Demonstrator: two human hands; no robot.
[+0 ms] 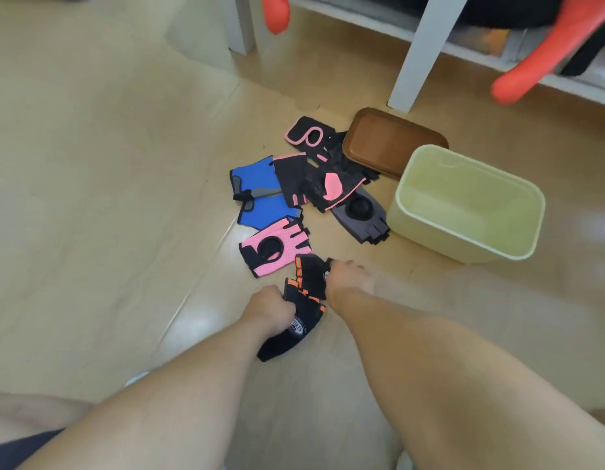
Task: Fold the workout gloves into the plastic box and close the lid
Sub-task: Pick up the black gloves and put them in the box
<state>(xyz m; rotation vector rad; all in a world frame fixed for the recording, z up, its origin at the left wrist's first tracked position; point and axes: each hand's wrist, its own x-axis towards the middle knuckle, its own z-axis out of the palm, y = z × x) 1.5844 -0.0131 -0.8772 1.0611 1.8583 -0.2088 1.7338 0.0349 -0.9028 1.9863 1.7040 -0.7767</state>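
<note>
Black glove is being gripped by curled fingers of left hand and right hand; box is lying open nearby.

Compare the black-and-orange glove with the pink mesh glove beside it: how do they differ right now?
The black-and-orange glove is gripped by both the left hand and the right hand; the pink mesh glove is untouched. The first is bunched up, the second lies flat and spread. Both are fingerless and still outside the plastic box.
</note>
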